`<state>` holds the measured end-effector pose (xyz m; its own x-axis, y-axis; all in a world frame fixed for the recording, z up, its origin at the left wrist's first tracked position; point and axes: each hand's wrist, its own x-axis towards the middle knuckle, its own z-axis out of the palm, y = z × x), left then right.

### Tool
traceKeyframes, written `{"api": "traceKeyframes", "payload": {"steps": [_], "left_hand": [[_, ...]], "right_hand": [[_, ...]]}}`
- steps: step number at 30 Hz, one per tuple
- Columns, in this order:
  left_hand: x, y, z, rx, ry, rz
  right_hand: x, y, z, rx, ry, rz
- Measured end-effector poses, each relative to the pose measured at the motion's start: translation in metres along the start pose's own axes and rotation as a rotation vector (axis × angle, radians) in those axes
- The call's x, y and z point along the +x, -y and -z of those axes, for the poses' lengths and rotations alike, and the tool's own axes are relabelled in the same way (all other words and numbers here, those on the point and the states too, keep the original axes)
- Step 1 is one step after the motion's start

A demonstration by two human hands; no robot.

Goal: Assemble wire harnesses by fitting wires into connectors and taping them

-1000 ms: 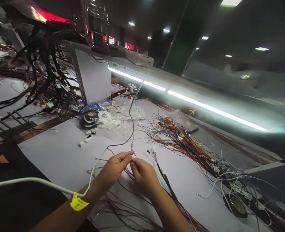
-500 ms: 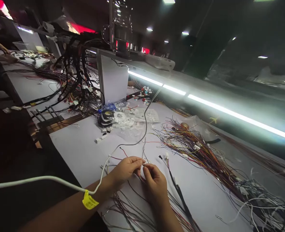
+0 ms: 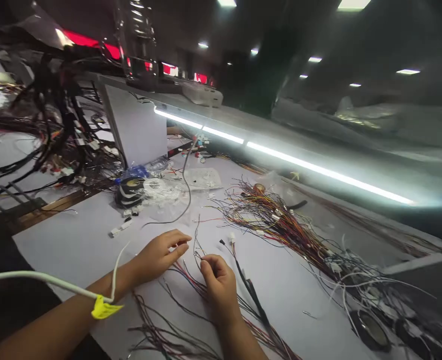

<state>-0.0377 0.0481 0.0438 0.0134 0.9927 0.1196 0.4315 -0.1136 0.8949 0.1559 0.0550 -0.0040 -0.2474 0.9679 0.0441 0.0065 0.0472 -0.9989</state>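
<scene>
My left hand (image 3: 159,254) rests low over the white table (image 3: 74,240), fingers together and pointing right toward loose thin wires (image 3: 183,275); whether it grips one is unclear. A white cable (image 3: 37,280) with a yellow tag (image 3: 101,308) hangs at its wrist. My right hand (image 3: 217,280) is closed, pinching a thin dark wire (image 3: 197,245) that loops up between the two hands. A small white connector (image 3: 231,236) on a black lead lies just right of the right hand.
A big tangle of coloured wires (image 3: 277,215) spreads to the right, with white and dark cables (image 3: 356,285) beyond. Tape rolls (image 3: 131,190), plastic bags (image 3: 202,177) and small white connectors (image 3: 120,227) sit at the back left. A lit strip (image 3: 318,170) runs along the far edge.
The hands have drawn apart: fingertips met at the wire before, now the left hand sits lower and left while the right keeps the wire. The camera view swung about.
</scene>
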Motion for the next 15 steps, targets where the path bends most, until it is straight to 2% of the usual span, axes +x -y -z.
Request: {"api": "traceKeyframes", "payload": {"steps": [4, 7, 9, 11, 13, 15], "left_hand": [[-0.001, -0.011, -0.030, -0.283, 0.139, 0.245], [-0.002, -0.008, -0.051, -0.351, 0.118, 0.336], [0.001, -0.003, -0.057, -0.188, -0.017, 0.254], [0.006, 0.000, -0.059, 0.060, -0.147, 0.037], [0.011, -0.003, -0.063, 0.229, -0.259, -0.187], [0.013, -0.014, -0.071, 0.142, -0.224, -0.283]], "right_hand": [[0.004, 0.000, -0.004, 0.180, -0.090, -0.002], [0.008, 0.002, -0.005, 0.206, -0.122, 0.005], [0.009, 0.008, -0.001, 0.079, -0.140, 0.005], [0.006, 0.022, 0.010, -0.171, -0.114, 0.077], [-0.002, 0.043, 0.031, -0.444, -0.053, 0.210], [-0.015, 0.067, 0.064, -0.601, 0.022, 0.347]]}}
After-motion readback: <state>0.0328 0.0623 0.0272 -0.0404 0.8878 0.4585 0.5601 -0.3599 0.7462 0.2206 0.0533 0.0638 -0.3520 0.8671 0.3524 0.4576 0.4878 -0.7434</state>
